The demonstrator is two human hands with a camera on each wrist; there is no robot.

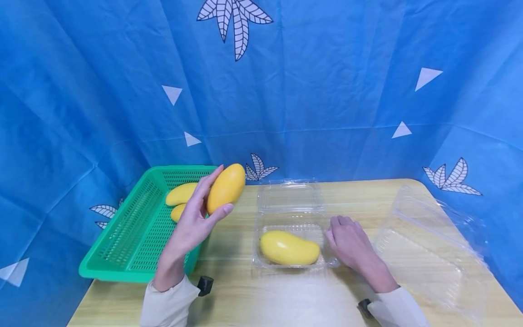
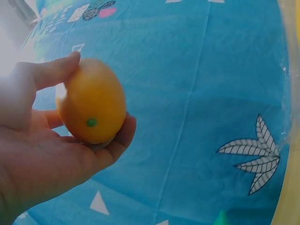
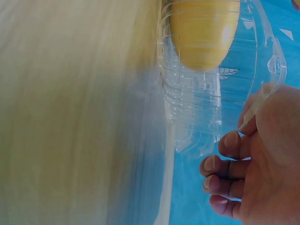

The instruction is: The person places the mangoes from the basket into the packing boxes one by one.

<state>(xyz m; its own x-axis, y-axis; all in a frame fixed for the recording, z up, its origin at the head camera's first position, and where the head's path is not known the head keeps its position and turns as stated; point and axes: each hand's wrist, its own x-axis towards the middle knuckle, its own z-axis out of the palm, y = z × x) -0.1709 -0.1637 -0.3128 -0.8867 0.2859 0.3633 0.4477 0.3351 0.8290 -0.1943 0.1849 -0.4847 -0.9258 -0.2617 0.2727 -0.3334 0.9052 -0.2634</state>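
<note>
My left hand [image 1: 192,231] grips a yellow-orange mango [image 1: 227,188] in the air, beside the right edge of the green basket. The left wrist view shows thumb and fingers wrapped round this mango, its green stem spot towards the camera. A second, yellow mango [image 1: 289,248] lies sideways in a clear plastic clamshell box [image 1: 257,262], whose lid [image 1: 291,197] is folded back away from me. At the box's right side, my right hand [image 1: 352,243] pinches the rim between thumb and index finger, the other fingers curled, as the right wrist view shows.
The green perforated basket [image 1: 116,217] stands at the left with two yellow mangoes [image 1: 180,194] partly behind my left hand. More clear plastic boxes [image 1: 425,268] lie open at the right table edge. A blue patterned cloth [image 1: 327,91] hangs behind the wooden table [image 1: 229,290].
</note>
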